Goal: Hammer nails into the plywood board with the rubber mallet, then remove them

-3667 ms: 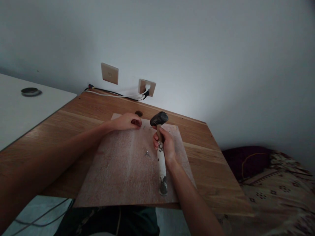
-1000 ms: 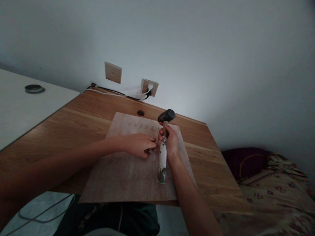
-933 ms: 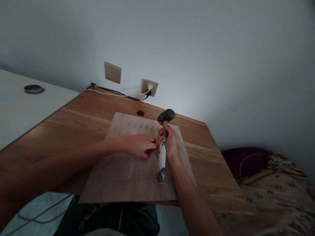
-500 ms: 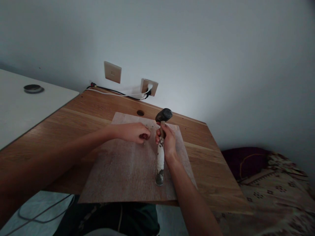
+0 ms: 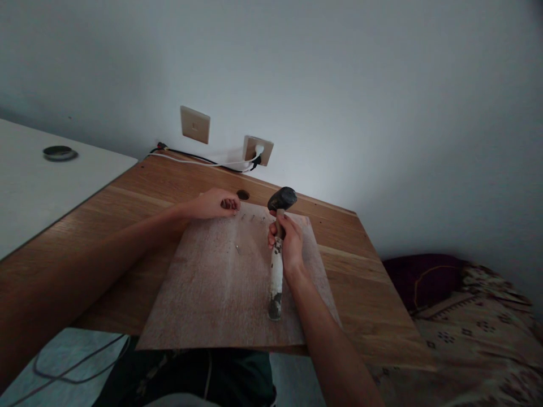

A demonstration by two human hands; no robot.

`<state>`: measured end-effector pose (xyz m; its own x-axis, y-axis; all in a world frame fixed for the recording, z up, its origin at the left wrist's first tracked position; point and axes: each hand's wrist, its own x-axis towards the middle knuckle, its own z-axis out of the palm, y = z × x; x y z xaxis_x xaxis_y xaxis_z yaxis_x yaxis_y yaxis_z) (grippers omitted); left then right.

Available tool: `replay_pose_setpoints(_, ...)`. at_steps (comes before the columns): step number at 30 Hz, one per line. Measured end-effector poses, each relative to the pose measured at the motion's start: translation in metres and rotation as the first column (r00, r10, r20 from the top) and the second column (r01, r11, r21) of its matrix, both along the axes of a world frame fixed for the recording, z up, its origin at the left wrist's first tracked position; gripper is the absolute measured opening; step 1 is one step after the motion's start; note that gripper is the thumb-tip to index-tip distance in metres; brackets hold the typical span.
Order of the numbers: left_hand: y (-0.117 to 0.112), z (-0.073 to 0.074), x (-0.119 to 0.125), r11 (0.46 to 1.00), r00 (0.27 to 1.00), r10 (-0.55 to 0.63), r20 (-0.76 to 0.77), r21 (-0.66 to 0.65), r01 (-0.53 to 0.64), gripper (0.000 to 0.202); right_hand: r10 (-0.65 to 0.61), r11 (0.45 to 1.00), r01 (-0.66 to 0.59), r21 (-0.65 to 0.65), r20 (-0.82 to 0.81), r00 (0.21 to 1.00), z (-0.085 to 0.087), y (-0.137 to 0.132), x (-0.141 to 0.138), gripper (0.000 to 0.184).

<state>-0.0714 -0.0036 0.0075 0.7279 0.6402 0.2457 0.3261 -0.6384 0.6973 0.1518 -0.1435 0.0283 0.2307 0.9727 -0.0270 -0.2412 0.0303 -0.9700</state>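
Observation:
My right hand is wrapped round a mallet, near its dark head. The mallet's white handle is worn and points toward me, over a thin wooden board. At the board's far left corner is my left hand, its fingers curled in a pinch; what they hold, if anything, is too small to make out. A short row of small nails stands along the far part of the board, between my hands. Nearer to me, a loose thin nail appears to lie on the wood.
The board rests on a wooden table against the wall. At the back left, cables run to a wall socket. A white surface adjoins the table on the left. Patterned fabric lies at right.
My left hand has moved left and away from me, from the middle of the board to its far left corner. My right hand and the mallet have stayed put.

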Motion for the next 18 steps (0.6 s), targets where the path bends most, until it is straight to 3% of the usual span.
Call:
replay_pose_setpoints(12, 0.004, -0.005, 0.000, 0.995, 0.996, -0.069, 0.048, -0.073, 0.072, 0.021, 0.101, 0.993, -0.101, -0.062, -0.009, 0.995, -0.002, 0.001, -0.008, 0.041)
replay_pose_setpoints(18, 0.001, -0.001, 0.001, 0.998, 0.999, -0.045, -0.023, -0.043, 0.044, 0.015, 0.208, 0.970, -0.208, -0.128, -0.016, 0.978, 0.010, 0.007, -0.013, 0.039)
